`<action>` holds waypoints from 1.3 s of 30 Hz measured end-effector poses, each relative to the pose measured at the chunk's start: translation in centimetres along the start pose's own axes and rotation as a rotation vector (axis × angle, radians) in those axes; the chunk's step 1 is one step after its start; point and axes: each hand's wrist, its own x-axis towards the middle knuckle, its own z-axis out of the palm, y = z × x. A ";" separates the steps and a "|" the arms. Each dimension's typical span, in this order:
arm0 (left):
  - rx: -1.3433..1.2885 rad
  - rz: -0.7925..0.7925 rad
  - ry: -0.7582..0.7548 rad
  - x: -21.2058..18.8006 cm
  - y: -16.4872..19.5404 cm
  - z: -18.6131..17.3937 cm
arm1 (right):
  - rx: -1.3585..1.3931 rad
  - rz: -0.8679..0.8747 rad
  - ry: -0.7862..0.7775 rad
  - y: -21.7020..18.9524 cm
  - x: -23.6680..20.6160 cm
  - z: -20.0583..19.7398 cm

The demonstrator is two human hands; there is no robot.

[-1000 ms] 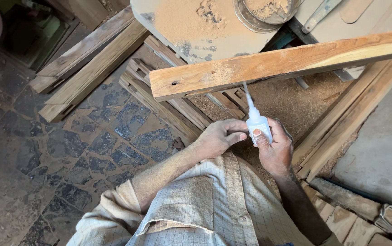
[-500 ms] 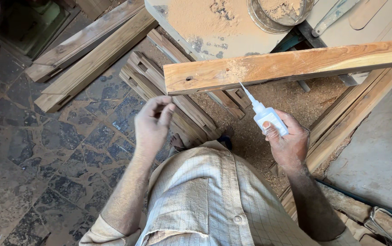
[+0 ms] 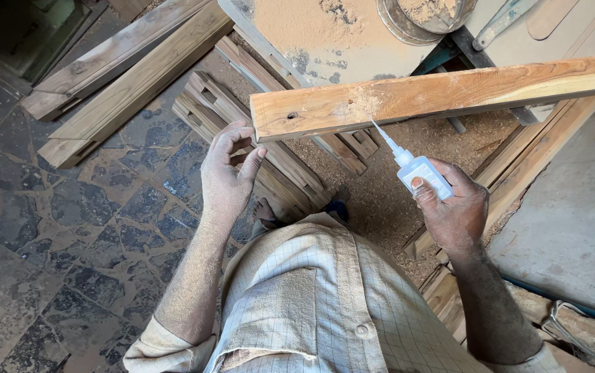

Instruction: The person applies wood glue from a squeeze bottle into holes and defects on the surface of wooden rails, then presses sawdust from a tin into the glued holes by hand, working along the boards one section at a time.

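Up close, the right hand grips a small white glue bottle, its long thin nozzle tipped up against the near face of a wooden plank that juts out from the sawdust-covered machine table. The left hand hangs empty just below the plank's free end, fingers loosely curled and apart. Below it lie stacked wooden frame pieces and two long beams on the dark stone floor, with sawdust heaped under the plank.
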 end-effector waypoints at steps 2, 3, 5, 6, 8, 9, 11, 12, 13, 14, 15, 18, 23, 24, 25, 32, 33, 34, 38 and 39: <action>-0.038 0.004 -0.012 0.0 0.1 0.1 | -0.006 -0.011 0.000 -0.1 0.1 -0.1; -0.057 0.005 -0.018 -0.1 0.2 0.1 | -0.010 -0.016 -0.001 -0.2 0.1 -0.1; -0.069 0.001 -0.025 0.0 0.2 0.0 | -0.016 0.016 -0.012 -0.3 0.1 -0.2; -0.075 -0.001 -0.028 0.0 0.2 0.0 | -0.020 0.032 -0.018 -0.3 0.2 -0.2; -0.066 -0.009 -0.034 0.0 0.1 0.1 | -0.035 0.009 -0.014 -0.4 0.2 -0.3; -0.062 -0.013 -0.036 0.1 0.0 0.1 | -0.043 -0.004 -0.012 -0.4 0.3 -0.3; -0.062 -0.012 -0.036 0.2 -0.1 0.2 | -0.051 -0.005 -0.013 -0.5 0.4 -0.3; -0.062 -0.013 -0.037 0.2 -0.2 0.3 | -0.055 -0.005 -0.013 -0.5 0.4 -0.4; -0.063 -0.003 -0.035 0.2 -0.3 0.3 | -0.060 0.000 -0.012 -0.5 0.4 -0.4; -0.064 0.007 -0.033 0.2 -0.4 0.4 | -0.065 0.006 -0.011 -0.5 0.4 -0.5; -0.064 0.017 -0.031 0.2 -0.5 0.4 | -0.070 0.011 -0.010 -0.5 0.4 -0.6; -0.061 -0.022 -0.035 0.3 -0.7 0.3 | -0.080 -0.017 -0.016 -0.6 0.5 -0.7; -0.056 -0.011 -0.049 0.5 -1.0 0.1 | -0.088 0.013 -0.040 -0.7 0.7 -0.6; -0.050 -0.009 -0.050 0.5 -1.0 0.1 | -0.103 0.011 -0.039 -0.7 0.7 -0.6; -0.053 -0.011 -0.048 0.5 -1.1 0.1 | -0.098 0.001 -0.039 -0.8 0.6 -0.6; -0.055 -0.018 -0.050 0.5 -1.0 0.1 | -0.079 -0.031 -0.037 -0.9 0.6 -0.5; -0.056 -0.020 -0.052 0.5 -1.0 0.1 | -0.084 -0.012 -0.038 -0.9 0.6 -0.5; -0.051 -0.018 -0.051 0.5 -1.0 0.1 | -0.086 -0.005 -0.039 -0.9 0.7 -0.5; -0.048 -0.002 -0.050 0.4 -1.1 0.2 | -0.107 -0.024 -0.036 -0.7 0.8 -0.6; -0.052 0.004 -0.051 0.4 -1.1 0.2 | -0.115 -0.040 -0.033 -0.7 0.9 -0.6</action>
